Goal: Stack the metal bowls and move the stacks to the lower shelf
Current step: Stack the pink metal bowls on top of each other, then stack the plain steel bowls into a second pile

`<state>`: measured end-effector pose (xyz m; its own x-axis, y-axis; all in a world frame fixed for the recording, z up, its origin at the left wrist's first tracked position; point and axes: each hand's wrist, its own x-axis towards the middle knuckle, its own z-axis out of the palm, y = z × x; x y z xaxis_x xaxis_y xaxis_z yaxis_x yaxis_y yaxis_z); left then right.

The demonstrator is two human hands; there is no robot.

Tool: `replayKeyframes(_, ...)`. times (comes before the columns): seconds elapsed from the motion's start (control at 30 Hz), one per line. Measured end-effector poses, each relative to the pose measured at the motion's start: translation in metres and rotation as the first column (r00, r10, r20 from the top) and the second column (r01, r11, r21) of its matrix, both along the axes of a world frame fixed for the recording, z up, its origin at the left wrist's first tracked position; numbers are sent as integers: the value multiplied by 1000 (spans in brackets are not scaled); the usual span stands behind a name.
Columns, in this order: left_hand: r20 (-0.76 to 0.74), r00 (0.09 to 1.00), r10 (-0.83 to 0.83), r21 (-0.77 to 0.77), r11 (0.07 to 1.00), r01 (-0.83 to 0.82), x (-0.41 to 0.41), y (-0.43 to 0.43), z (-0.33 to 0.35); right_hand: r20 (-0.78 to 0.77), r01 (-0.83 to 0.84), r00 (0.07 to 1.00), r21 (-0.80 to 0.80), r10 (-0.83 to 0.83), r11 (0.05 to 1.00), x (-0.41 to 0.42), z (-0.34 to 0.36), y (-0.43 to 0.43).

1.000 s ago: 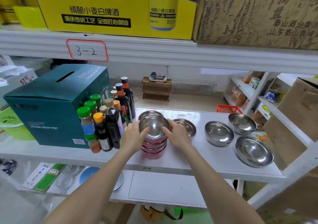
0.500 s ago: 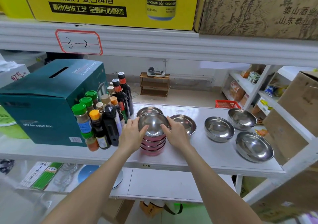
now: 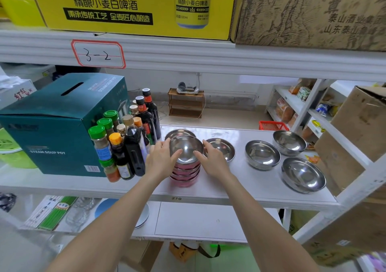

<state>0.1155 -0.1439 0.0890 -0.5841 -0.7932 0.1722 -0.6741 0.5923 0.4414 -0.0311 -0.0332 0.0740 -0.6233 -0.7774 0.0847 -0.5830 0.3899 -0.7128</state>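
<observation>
Storeroom middle shelf (image 3: pixel 261 190) | right of sauce bottles (image 3: pixel 129 146), left hand (image 3: pixel 161 160) and right hand (image 3: pixel 215 162) cupped bowl stack (image 3: pixel 186 171), fingers curled on its rim | risk: lift could tip slick nested bowls onto bottles (loose bowls (image 3: pixel 262 154) lay further right) | read: teal box (image 3: pixel 52 125) "STEAM SOUP POT", tag (image 3: pixel 98 54) "3-2", shelf edge "270"

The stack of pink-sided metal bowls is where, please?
Head view, centre: stack on white shelf, between left hand and right hand, beside dark sauce bottles.
</observation>
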Motion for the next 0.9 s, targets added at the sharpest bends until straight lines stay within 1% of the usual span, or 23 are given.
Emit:
replayKeyframes(0.13, -24, 999, -23, -61, 998, 21, -6, 8, 13, -1, 11, 1000, -31, -11, 999, -3, 9, 10)
replayKeyframes(0.33, -95, 992, -85, -86, 993, 77, -27, 23, 35, -53, 64, 996, -57, -68, 996, -19, 28, 31)
replayKeyframes(0.53, -166, 974, -153, -53, 988, 146, -61, 46, 52, -59, 121, 990, -101, -128, 987, -50, 46, 56)
replayKeyframes(0.63, -203, 963, -180, -37, 984, 176, -79, 59, 57, -91, 143, 984, -115, -154, 983, -72, 54, 71)
replayKeyframes(0.9, -212, 959, -189, 26, 980, 199, -139, 88, 54, -139, 176, 972, -110, -191, 978, -147, 67, 105)
